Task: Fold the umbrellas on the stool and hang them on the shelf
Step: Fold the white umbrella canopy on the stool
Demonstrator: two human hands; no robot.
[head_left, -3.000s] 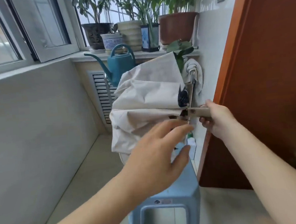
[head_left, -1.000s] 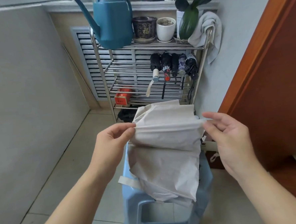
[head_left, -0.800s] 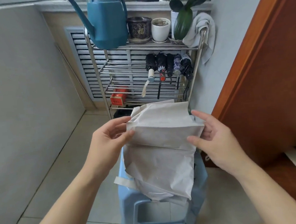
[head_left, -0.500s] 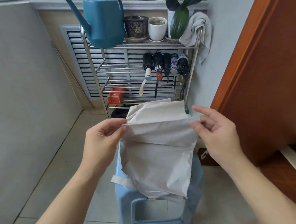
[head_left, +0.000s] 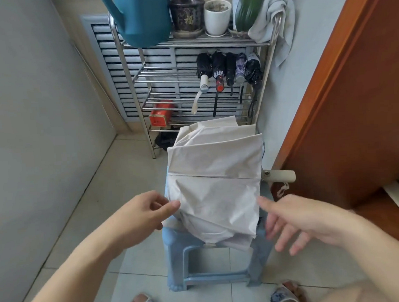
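Left hand (head_left: 141,215) pinches the cream umbrella (head_left: 215,182) canopy's left edge on the blue stool (head_left: 214,262) at frame center, right hand (head_left: 301,221) open just beside it; pleat panels evenly toward the handle (head_left: 279,176) before rolling.

Your left hand (head_left: 143,214) pinches the left edge of the beige umbrella (head_left: 215,185), which lies loosely folded across the light-blue stool (head_left: 179,250), its cream handle (head_left: 279,176) sticking out to the right. Your right hand (head_left: 298,221) hovers just beside the canopy's right edge with fingers spread, holding nothing. Beyond the stool, the steel shelf (head_left: 128,80) carries five folded umbrellas (head_left: 228,69) hanging from its top tier, a teal watering can (head_left: 143,16), two pots, a grey cloth (head_left: 272,18) and a red box (head_left: 160,116).
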